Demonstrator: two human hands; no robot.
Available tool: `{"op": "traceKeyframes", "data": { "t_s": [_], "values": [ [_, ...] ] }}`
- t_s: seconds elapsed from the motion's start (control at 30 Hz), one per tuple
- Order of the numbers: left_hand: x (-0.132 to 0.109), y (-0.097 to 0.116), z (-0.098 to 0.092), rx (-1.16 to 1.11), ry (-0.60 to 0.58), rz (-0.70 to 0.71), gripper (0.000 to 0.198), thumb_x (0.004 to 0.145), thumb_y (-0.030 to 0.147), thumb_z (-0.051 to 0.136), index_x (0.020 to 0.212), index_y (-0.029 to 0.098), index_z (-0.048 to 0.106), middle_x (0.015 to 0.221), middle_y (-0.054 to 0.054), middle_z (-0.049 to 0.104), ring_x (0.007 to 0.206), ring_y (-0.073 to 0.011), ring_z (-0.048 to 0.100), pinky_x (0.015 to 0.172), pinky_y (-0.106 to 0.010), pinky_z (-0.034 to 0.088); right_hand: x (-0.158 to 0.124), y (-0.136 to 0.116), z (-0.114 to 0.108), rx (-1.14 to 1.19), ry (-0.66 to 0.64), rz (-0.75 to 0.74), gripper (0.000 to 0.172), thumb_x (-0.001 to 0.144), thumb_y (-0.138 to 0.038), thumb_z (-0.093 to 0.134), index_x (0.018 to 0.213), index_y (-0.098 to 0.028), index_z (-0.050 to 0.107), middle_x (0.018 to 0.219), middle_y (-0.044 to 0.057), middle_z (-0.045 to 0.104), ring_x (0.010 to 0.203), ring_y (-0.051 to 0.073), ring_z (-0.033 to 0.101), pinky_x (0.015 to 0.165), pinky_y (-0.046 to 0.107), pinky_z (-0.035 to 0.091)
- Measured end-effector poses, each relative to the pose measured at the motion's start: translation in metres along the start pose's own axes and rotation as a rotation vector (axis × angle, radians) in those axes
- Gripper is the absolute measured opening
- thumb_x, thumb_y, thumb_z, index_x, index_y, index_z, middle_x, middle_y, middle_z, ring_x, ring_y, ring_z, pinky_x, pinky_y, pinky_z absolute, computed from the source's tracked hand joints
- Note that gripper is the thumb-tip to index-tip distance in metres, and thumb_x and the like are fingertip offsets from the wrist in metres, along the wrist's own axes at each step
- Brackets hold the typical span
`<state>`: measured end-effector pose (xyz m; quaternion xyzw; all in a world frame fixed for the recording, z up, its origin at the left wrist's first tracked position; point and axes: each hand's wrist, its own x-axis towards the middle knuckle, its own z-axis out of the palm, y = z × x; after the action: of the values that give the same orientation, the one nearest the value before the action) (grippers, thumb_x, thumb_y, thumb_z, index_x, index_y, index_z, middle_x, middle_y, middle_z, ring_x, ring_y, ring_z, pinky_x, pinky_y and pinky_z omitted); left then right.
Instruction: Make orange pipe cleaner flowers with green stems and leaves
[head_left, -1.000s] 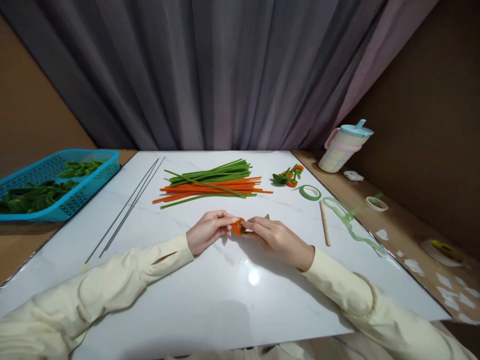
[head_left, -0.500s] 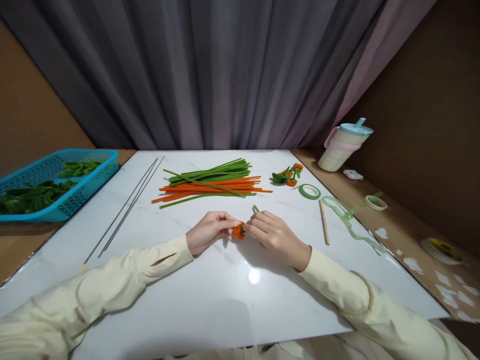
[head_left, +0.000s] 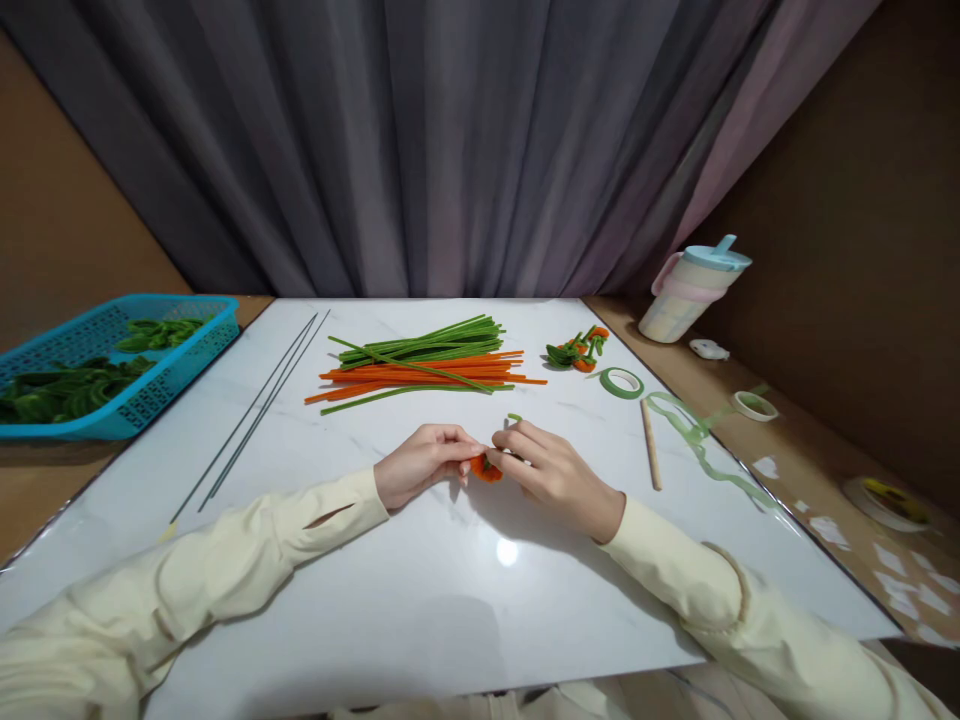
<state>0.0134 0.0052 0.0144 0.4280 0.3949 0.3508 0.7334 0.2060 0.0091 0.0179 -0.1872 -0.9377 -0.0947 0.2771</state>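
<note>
Both hands meet at the middle of the white marble-look board point(head_left: 420, 600). My left hand point(head_left: 421, 462) pinches a small orange pipe-cleaner coil point(head_left: 486, 468) from the left. My right hand point(head_left: 546, 468) grips the same piece from the right, and a short green pipe-cleaner end point(head_left: 514, 417) sticks up above its fingers. Beyond the hands lies a pile of green and orange pipe cleaners point(head_left: 424, 366).
A blue basket point(head_left: 105, 365) of green pieces stands at the left. Thin wires point(head_left: 259, 410) lie left of the pile. Finished small flowers point(head_left: 577, 350), green tape rolls point(head_left: 621, 383), a wooden stick point(head_left: 649, 444), a tape strip point(head_left: 701, 440) and a lidded cup point(head_left: 691, 291) sit to the right.
The orange coil has turned and sunk a little between my fingers, and the green end now shows above my right hand. The arms have stayed where they were.
</note>
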Motion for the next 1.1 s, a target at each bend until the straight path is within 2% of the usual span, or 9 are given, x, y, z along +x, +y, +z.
{"op": "traceKeyframes", "data": {
  "t_s": [0.17, 0.3, 0.37, 0.43, 0.53, 0.67, 0.73, 0.83, 1.1],
  "values": [
    [0.0, 0.0, -0.001, -0.028, 0.021, 0.017, 0.02, 0.065, 0.025, 0.074, 0.067, 0.01, 0.061, 0.056, 0.001, 0.056, 0.052, -0.0064, 0.049, 0.054, -0.019, 0.041, -0.002, 0.003, -0.002, 0.375, 0.041, 0.223, 0.022, 0.086, -0.006, 0.037, 0.1, -0.018, 0.05, 0.094, 0.009, 0.055, 0.085, 0.017, 0.054, 0.068, 0.03, 0.051],
    [0.003, -0.003, -0.002, -0.068, 0.096, 0.076, 0.019, 0.066, 0.025, 0.073, 0.068, 0.01, 0.061, 0.055, 0.001, 0.055, 0.053, -0.0063, 0.05, 0.056, -0.02, 0.044, 0.001, 0.006, -0.011, 0.619, 0.097, 0.498, 0.006, 0.083, -0.015, 0.05, 0.086, -0.019, 0.048, 0.086, 0.005, 0.054, 0.08, 0.016, 0.056, 0.07, 0.033, 0.054],
    [0.003, -0.005, -0.001, -0.072, 0.154, 0.115, 0.02, 0.067, 0.025, 0.073, 0.069, 0.01, 0.06, 0.056, 0.001, 0.056, 0.054, -0.0068, 0.051, 0.057, -0.02, 0.045, 0.004, 0.007, -0.016, 0.685, 0.059, 0.608, 0.004, 0.081, -0.018, 0.053, 0.081, -0.018, 0.049, 0.083, 0.004, 0.056, 0.077, 0.016, 0.057, 0.073, 0.035, 0.053],
    [0.002, -0.008, 0.001, -0.018, 0.203, 0.163, 0.021, 0.067, 0.027, 0.072, 0.069, 0.011, 0.058, 0.056, 0.001, 0.057, 0.053, -0.0081, 0.052, 0.056, -0.022, 0.046, 0.007, 0.006, -0.018, 0.77, 0.002, 0.705, 0.008, 0.079, -0.024, 0.057, 0.078, -0.017, 0.052, 0.08, 0.003, 0.058, 0.076, 0.016, 0.058, 0.075, 0.034, 0.052],
    [-0.001, -0.011, 0.005, 0.167, 0.261, 0.265, 0.023, 0.069, 0.032, 0.07, 0.07, 0.013, 0.057, 0.053, 0.001, 0.057, 0.05, -0.0107, 0.054, 0.052, -0.024, 0.046, 0.01, 0.006, -0.017, 0.953, -0.029, 0.89, 0.02, 0.079, -0.036, 0.059, 0.079, -0.016, 0.054, 0.076, 0.003, 0.062, 0.07, 0.015, 0.06, 0.067, 0.03, 0.051],
    [-0.008, -0.014, 0.008, 0.383, 0.312, 0.533, 0.019, 0.073, 0.033, 0.067, 0.071, 0.015, 0.061, 0.073, -0.004, 0.061, 0.061, -0.0132, 0.056, 0.057, -0.026, 0.048, 0.011, 0.009, -0.009, 1.025, -0.073, 1.105, 0.041, 0.081, -0.053, 0.052, 0.069, -0.014, 0.057, 0.061, 0.003, 0.062, 0.053, 0.012, 0.057, 0.055, 0.026, 0.048],
    [-0.012, -0.016, 0.008, 0.475, 0.299, 0.64, 0.012, 0.074, 0.029, 0.066, 0.071, 0.017, 0.064, 0.082, -0.007, 0.062, 0.073, -0.0158, 0.057, 0.068, -0.027, 0.048, 0.011, 0.01, -0.007, 1.071, -0.149, 1.137, 0.051, 0.079, -0.059, 0.05, 0.064, -0.011, 0.062, 0.059, 0.006, 0.063, 0.051, 0.012, 0.056, 0.051, 0.024, 0.047],
    [-0.016, -0.02, 0.005, 0.6, 0.247, 0.697, 0.005, 0.076, 0.024, 0.064, 0.075, 0.021, 0.066, 0.087, -0.008, 0.064, 0.082, -0.018, 0.057, 0.078, -0.028, 0.044, 0.012, 0.008, -0.008, 1.225, -0.239, 1.085, 0.054, 0.076, -0.06, 0.054, 0.07, -0.008, 0.068, 0.062, 0.008, 0.066, 0.053, 0.013, 0.058, 0.049, 0.024, 0.048],
    [-0.018, -0.023, -0.001, 0.812, 0.127, 0.741, 0.014, 0.082, 0.018, 0.054, 0.085, 0.02, 0.068, 0.096, -0.011, 0.063, 0.088, -0.0189, 0.058, 0.079, -0.028, 0.043, 0.008, 0.007, -0.006, 1.53, -0.234, 0.968, 0.034, 0.077, -0.042, 0.065, 0.078, -0.008, 0.067, 0.071, 0.006, 0.067, 0.057, 0.01, 0.06, 0.056, 0.022, 0.051]
  ]
}}
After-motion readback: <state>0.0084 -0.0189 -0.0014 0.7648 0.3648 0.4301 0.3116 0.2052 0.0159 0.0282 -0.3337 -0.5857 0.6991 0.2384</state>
